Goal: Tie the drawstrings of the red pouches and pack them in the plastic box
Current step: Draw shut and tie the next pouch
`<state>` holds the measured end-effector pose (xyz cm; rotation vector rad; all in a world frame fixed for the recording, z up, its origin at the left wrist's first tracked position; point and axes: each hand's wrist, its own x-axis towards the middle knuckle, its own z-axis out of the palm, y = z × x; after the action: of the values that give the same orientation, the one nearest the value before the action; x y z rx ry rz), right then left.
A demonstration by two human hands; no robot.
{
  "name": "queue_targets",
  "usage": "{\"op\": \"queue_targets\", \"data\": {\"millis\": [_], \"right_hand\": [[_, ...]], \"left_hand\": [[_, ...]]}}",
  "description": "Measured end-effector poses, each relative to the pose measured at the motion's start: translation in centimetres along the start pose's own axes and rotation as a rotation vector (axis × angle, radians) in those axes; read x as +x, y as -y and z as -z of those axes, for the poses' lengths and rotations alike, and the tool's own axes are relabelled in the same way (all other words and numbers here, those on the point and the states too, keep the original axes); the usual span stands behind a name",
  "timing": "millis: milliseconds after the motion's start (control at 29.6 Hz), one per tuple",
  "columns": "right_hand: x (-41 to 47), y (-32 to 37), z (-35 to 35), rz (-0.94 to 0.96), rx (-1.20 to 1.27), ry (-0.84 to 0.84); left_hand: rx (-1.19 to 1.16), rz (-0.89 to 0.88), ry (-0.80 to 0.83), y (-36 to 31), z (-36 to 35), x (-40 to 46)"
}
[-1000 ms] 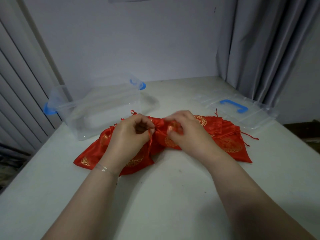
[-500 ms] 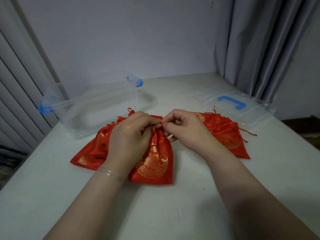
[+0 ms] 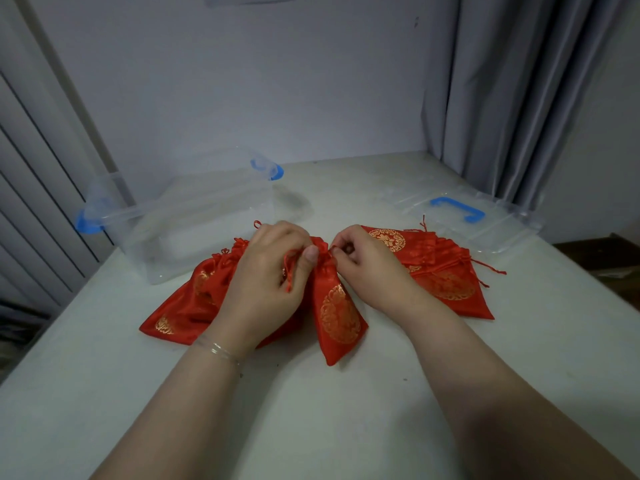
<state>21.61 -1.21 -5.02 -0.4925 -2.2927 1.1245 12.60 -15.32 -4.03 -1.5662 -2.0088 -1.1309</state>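
A red pouch [image 3: 337,317] with a gold medallion lies between my hands, its gathered neck pointing away from me. My left hand [image 3: 268,275] pinches that neck, and a red drawstring loop hangs over its fingers. My right hand [image 3: 363,261] grips the other drawstring end just right of the neck. A pile of red pouches [image 3: 187,299] lies under and left of my left hand. Another pile of red pouches [image 3: 446,275] lies behind my right hand. The clear plastic box [image 3: 194,223] with blue latches stands open at the back left.
The box's clear lid [image 3: 498,230] with a blue handle lies flat at the back right, near the table's right edge. Grey curtains hang behind it. A wall closes the far side of the white table [image 3: 311,410].
The pouch between my hands has narrowed at the neck and swung its bottom toward the right. My hands have drawn slightly apart along the drawstrings.
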Motion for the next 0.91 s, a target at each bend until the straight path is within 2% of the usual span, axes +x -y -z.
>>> {"op": "queue_targets", "data": {"millis": [34,101,203,237,338,439,541,642,710,777,845,913], "right_hand": [[-0.1,0.0,0.0,0.057,-0.2,0.016],[-0.1,-0.2,0.0,0.094,-0.244,0.051],[-0.5,0.8,-0.2,0.004,0.185,0.011],[-0.6,1.1,-0.2,-0.007,0.22,0.013],[-1.1,0.9,-0.7,0.195,-0.15,0.032],[-1.3,1.1,-0.6,0.336,-0.304,0.005],[-1.6,1.5,-0.9,0.407,-0.447,-0.002],[-1.6,1.4,-1.1,0.384,-0.411,0.003],[-1.3,1.5,-0.9,0.316,-0.176,0.003],[-1.0,1.5,-0.4,0.25,0.056,0.017],[-0.8,1.3,0.1,0.212,0.122,0.086],[-0.5,0.8,0.0,0.17,0.085,0.181]], "left_hand": [[-0.051,-0.024,0.003,-0.2,-0.1,0.1],[-0.144,-0.017,0.012,-0.7,-0.2,0.0],[-0.397,0.268,-0.024,-1.3,-0.2,0.0],[-0.429,0.36,-0.041,-1.1,-0.1,0.1],[-0.435,0.579,0.034,-0.5,0.2,0.4],[-0.285,0.55,0.109,-0.5,0.2,0.4],[-0.06,0.424,0.116,-0.5,-0.1,0.1],[0.054,0.395,0.098,-0.3,-0.3,-0.1],[-0.007,0.414,0.093,-0.3,-0.3,-0.1],[-0.203,0.472,0.115,-0.3,-0.1,0.1],[-0.369,0.506,0.134,-0.5,0.1,0.3],[-0.468,0.512,0.131,-0.6,0.4,0.3]]}}
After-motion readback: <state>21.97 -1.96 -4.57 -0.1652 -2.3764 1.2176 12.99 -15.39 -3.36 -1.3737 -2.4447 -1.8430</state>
